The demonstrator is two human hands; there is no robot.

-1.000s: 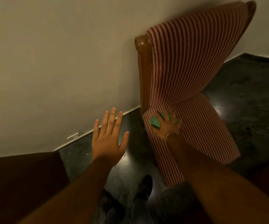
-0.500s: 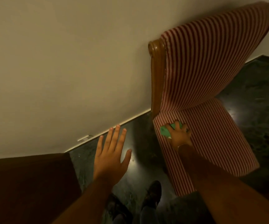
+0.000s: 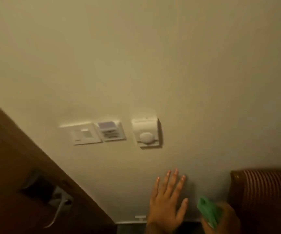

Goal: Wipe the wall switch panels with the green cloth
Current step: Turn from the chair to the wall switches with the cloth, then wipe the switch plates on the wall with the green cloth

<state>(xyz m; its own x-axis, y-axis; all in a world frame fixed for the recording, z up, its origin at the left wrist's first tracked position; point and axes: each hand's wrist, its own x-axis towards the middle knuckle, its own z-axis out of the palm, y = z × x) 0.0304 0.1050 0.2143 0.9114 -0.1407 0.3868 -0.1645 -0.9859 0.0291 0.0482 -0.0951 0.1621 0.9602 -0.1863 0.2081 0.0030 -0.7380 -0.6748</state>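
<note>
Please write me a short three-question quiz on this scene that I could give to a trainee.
1. True or false: the green cloth is already touching a wall panel.
2. Which hand holds the cloth? A) the left hand B) the right hand
3. Fill in: the panel with the round knob is the ____most of the three plates on the wall.

Key
1. False: the cloth is low in the picture, below and to the right of the panels.
2. B: the left hand is open, fingers spread.
3. Right: the switch panel and the middle panel lie to its left.
</note>
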